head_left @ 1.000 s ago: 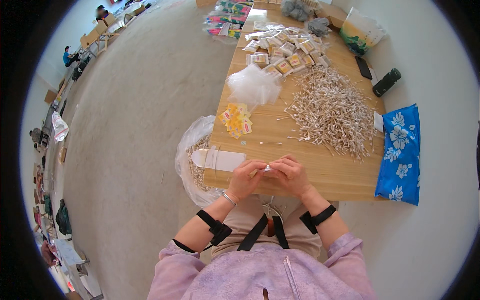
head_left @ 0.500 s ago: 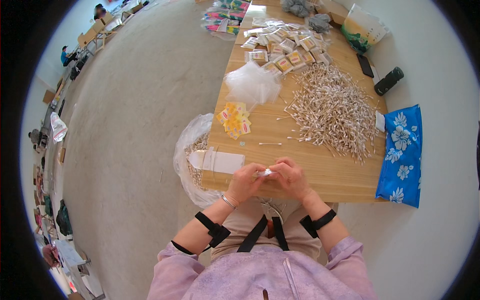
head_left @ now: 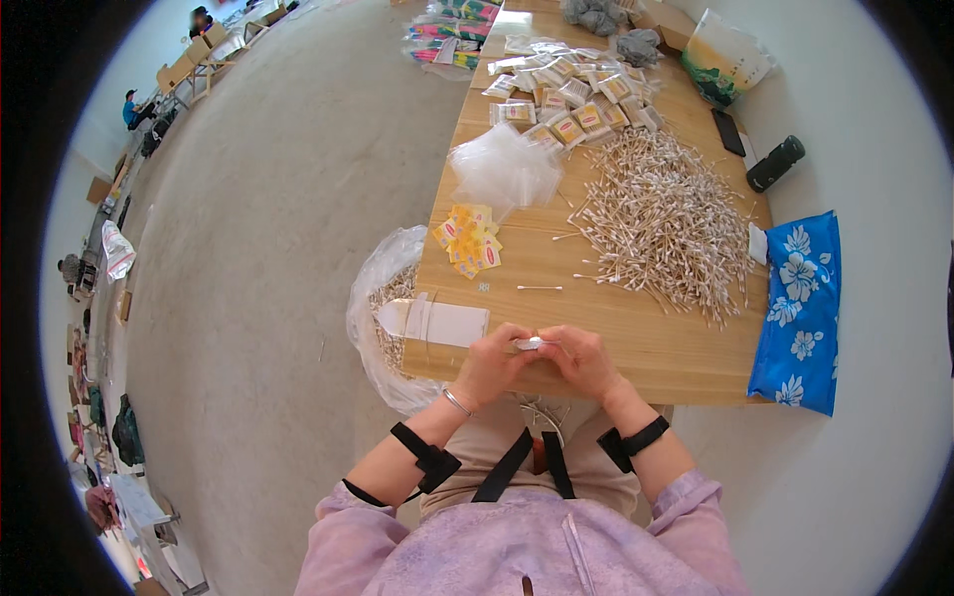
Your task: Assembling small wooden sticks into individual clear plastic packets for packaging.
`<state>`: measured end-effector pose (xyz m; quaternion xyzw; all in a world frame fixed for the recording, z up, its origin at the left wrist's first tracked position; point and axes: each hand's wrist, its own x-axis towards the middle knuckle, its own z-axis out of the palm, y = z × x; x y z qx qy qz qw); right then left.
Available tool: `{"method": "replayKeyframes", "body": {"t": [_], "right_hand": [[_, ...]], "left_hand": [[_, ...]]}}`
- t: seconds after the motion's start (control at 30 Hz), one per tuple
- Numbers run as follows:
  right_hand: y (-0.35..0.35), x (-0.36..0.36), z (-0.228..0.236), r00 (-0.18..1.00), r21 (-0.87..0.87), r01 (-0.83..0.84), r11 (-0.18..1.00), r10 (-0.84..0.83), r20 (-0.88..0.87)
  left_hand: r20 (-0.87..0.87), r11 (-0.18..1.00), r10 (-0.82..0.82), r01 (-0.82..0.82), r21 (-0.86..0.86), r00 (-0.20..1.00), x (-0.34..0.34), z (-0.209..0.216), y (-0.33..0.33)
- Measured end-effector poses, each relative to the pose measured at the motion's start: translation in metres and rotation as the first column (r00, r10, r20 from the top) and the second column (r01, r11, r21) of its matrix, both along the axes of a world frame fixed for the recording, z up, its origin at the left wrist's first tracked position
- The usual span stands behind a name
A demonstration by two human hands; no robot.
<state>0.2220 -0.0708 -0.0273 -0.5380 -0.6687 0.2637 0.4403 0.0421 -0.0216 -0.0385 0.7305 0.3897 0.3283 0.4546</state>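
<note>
At the table's near edge, my left hand [head_left: 493, 356] and my right hand [head_left: 582, 360] meet with fingers closed. Between their fingertips they pinch a small, shiny white bundle [head_left: 535, 344]; it looks like cotton swabs, though the fingers cover most of it. A white box-like piece [head_left: 455, 324] with clear bands round it lies just left of my left hand. One single cotton swab [head_left: 540, 288] rests on the wood beyond my hands. Farther right spreads a large heap of loose cotton swabs [head_left: 666, 223].
Yellow printed cards [head_left: 467, 241], clear plastic bags [head_left: 505, 167] and many filled packets [head_left: 571, 94] line the table's left and far side. A blue flowered pack [head_left: 797, 313], a dark bottle [head_left: 775, 164] and a phone [head_left: 727, 131] are along the right. A plastic sack of swabs [head_left: 363, 298] stands below the left edge.
My fingers have shifted slightly round the white bundle, and the right fingers sit a little lower. Otherwise the table looks the same; the view has moved slightly.
</note>
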Motion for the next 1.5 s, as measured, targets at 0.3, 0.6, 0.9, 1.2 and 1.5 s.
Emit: {"method": "replayKeyframes", "body": {"t": [0.3,0.6,0.9,1.2,1.5], "right_hand": [[0.004,0.001,0.002,0.954,-0.162,-0.043,0.986,-0.007,-0.299],[0.011,0.003,-0.008,0.868,-0.383,-0.15,0.911,-0.064,-0.492],[0.004,0.003,-0.001,0.969,0.288,-0.032,0.957,-0.041,0.244],[0.003,0.004,0.015,0.755,0.463,-0.138,0.875,-0.21,0.621],[0.029,0.024,0.025,0.975,-0.393,-0.1,0.914,0.169,0.146]], "left_hand": [[0.137,0.99,-0.045,0.025,0.142,0.99,-0.005,0.011,0.006],[0.287,0.799,0.095,0.098,-0.593,0.953,-0.006,0.009,0.007],[0.037,0.869,-0.009,-0.01,0.494,0.999,-0.007,0.005,0.007],[-0.193,0.616,0.039,0.128,0.777,0.98,-0.017,0.016,0.013],[0.215,0.894,0.391,-0.313,-0.321,0.895,-0.036,-0.043,0.024]]}}
